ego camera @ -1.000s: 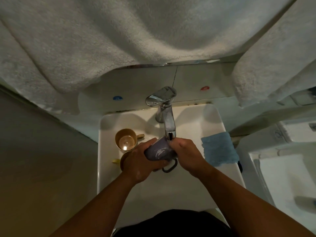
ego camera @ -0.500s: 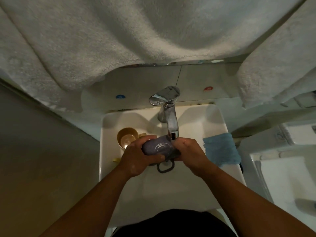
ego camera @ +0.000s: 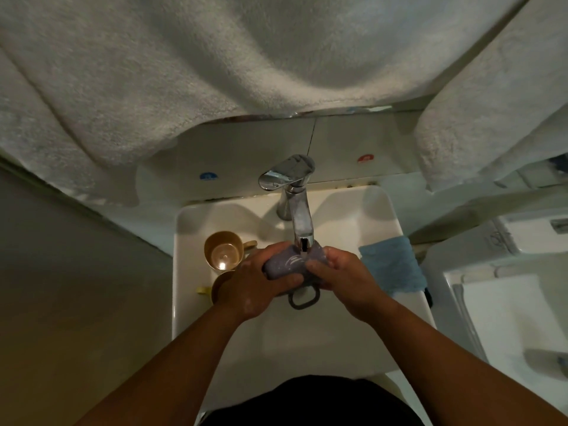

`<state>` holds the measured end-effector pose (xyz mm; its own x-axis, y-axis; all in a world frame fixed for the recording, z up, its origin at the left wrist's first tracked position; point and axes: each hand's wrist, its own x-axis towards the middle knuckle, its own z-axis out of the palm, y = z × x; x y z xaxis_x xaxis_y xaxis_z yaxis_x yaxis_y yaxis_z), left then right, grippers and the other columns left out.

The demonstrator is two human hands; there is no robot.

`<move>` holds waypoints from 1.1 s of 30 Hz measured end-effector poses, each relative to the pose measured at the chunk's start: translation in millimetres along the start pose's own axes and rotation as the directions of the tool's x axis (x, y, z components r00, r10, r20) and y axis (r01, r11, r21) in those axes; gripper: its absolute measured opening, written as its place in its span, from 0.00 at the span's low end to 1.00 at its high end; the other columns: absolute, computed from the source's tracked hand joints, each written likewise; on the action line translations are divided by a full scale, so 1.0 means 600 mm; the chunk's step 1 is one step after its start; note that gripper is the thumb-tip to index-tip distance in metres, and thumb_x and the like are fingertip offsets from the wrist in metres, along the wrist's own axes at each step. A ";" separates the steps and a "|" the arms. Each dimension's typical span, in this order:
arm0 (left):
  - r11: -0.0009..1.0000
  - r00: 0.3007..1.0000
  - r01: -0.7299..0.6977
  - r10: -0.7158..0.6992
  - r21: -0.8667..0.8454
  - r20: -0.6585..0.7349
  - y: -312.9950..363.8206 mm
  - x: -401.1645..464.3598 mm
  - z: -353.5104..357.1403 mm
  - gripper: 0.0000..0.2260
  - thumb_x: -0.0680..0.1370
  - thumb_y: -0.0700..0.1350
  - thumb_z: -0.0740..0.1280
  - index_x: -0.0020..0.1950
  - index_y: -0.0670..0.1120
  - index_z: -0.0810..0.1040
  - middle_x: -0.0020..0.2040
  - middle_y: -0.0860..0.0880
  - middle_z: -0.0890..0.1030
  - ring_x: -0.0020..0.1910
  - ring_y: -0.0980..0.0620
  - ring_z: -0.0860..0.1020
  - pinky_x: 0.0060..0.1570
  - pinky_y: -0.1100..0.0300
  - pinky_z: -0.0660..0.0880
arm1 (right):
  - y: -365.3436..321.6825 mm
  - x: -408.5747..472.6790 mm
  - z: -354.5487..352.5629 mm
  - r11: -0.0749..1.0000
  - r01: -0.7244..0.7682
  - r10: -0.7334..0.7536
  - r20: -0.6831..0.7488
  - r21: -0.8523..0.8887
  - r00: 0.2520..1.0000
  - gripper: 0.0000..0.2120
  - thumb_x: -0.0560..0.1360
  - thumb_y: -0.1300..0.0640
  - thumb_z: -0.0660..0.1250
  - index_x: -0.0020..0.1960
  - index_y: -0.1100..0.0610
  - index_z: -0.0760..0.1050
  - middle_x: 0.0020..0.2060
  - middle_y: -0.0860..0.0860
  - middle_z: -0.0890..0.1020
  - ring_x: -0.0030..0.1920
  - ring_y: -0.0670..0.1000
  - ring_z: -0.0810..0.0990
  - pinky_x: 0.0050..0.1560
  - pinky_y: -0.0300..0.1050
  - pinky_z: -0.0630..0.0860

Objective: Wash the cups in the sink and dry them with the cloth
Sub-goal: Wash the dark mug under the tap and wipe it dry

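Head view: left hand [ego camera: 252,282] and right hand [ego camera: 341,279] are both gripping the purple cup [ego camera: 284,264] under the tap [ego camera: 299,216] (washing step), cloth [ego camera: 392,265] drying likely coming next.

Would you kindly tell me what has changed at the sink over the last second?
Both hands, left and right, keep their grip on the grey cup, turning it slightly under the tap. The brown cups and blue cloth stayed put.

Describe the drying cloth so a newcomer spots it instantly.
Start at the white sink under the chrome tap. On the sink's right edge, beside the right hand, lies the blue cloth. It is small and blue, unlike the big pale towels hanging overhead.
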<state>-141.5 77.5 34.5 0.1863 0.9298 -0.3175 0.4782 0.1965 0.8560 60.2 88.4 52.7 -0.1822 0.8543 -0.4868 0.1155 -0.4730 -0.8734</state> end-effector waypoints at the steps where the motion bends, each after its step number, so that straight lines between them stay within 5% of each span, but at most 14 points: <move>1: 1.000 1.000 -0.004 0.004 0.004 0.014 0.007 0.001 0.006 0.31 0.73 0.59 0.75 0.74 0.59 0.70 0.66 0.56 0.76 0.63 0.55 0.76 0.63 0.53 0.76 | 0.000 0.002 0.001 1.000 -0.011 0.011 -0.075 0.006 0.997 0.10 0.82 0.54 0.65 0.52 0.59 0.81 0.46 0.57 0.86 0.50 0.58 0.85 0.52 0.54 0.84; 4: 0.998 1.000 0.012 -0.011 0.059 -0.014 0.024 0.005 0.022 0.20 0.82 0.54 0.65 0.74 0.52 0.71 0.67 0.52 0.74 0.64 0.54 0.73 0.64 0.60 0.71 | 0.006 0.003 0.000 1.000 -0.010 0.013 -0.190 0.019 0.982 0.11 0.82 0.54 0.63 0.49 0.59 0.81 0.44 0.58 0.85 0.49 0.60 0.84 0.53 0.60 0.82; 7: 0.997 0.998 0.045 -0.042 0.059 -0.050 0.033 0.007 0.027 0.16 0.85 0.52 0.59 0.71 0.51 0.73 0.69 0.46 0.75 0.65 0.51 0.73 0.65 0.60 0.71 | 0.012 -0.004 -0.009 0.998 0.012 -0.010 -0.046 0.057 0.999 0.05 0.80 0.61 0.66 0.54 0.58 0.79 0.47 0.57 0.86 0.51 0.58 0.85 0.54 0.51 0.82; 10: 0.987 0.991 0.131 -0.132 -0.095 -0.014 0.024 0.009 0.022 0.24 0.76 0.62 0.68 0.70 0.57 0.71 0.64 0.49 0.77 0.60 0.49 0.77 0.57 0.49 0.80 | 0.019 -0.003 -0.015 0.997 0.029 -0.029 -0.009 0.069 1.000 0.06 0.79 0.63 0.67 0.56 0.60 0.78 0.49 0.57 0.86 0.52 0.57 0.85 0.54 0.48 0.82; 14: 0.993 0.993 0.112 -0.110 -0.035 0.049 0.003 0.011 0.019 0.45 0.59 0.69 0.78 0.72 0.55 0.71 0.64 0.53 0.78 0.58 0.52 0.80 0.52 0.54 0.83 | 0.030 0.003 -0.008 1.000 0.014 -0.012 -0.099 0.023 0.995 0.07 0.81 0.56 0.66 0.53 0.57 0.80 0.46 0.56 0.86 0.50 0.57 0.85 0.54 0.55 0.82; 18: 0.996 0.997 -0.043 0.048 0.078 -0.063 0.003 0.001 0.028 0.39 0.62 0.57 0.83 0.70 0.54 0.72 0.62 0.56 0.77 0.57 0.59 0.77 0.51 0.71 0.76 | 0.024 0.010 0.009 0.996 0.047 -0.054 -0.103 -0.071 0.993 0.08 0.81 0.55 0.66 0.57 0.56 0.79 0.48 0.53 0.85 0.47 0.49 0.85 0.46 0.43 0.82; 25: 0.970 0.981 0.184 -0.172 -0.158 0.086 0.004 0.002 0.013 0.29 0.73 0.58 0.76 0.70 0.53 0.73 0.61 0.50 0.80 0.55 0.51 0.81 0.50 0.54 0.84 | 0.011 0.009 0.018 0.986 0.052 -0.069 -0.107 -0.160 0.992 0.14 0.85 0.51 0.58 0.54 0.56 0.80 0.46 0.53 0.84 0.47 0.49 0.84 0.46 0.41 0.80; 28: 0.995 0.995 0.096 -0.098 -0.040 -0.031 0.005 0.000 0.008 0.32 0.67 0.54 0.81 0.68 0.52 0.75 0.58 0.55 0.81 0.53 0.58 0.80 0.47 0.71 0.77 | 0.014 0.007 0.015 0.974 0.099 -0.111 -0.050 -0.206 0.993 0.06 0.81 0.54 0.66 0.53 0.56 0.80 0.45 0.50 0.84 0.45 0.45 0.83 0.46 0.38 0.80; 33: 0.999 0.997 -0.049 0.049 0.006 -0.057 0.000 -0.001 0.023 0.36 0.68 0.54 0.81 0.73 0.53 0.72 0.66 0.53 0.77 0.62 0.56 0.76 0.57 0.70 0.71 | 0.009 0.014 0.025 0.999 -0.015 0.008 -0.180 -0.038 0.984 0.16 0.85 0.49 0.57 0.49 0.50 0.81 0.44 0.51 0.85 0.48 0.52 0.85 0.54 0.59 0.82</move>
<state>-129.8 72.9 28.9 0.1608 0.9544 -0.2513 0.4737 0.1488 0.8680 44.7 89.7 43.7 -0.0022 0.8753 -0.4835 0.1554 -0.4774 -0.8649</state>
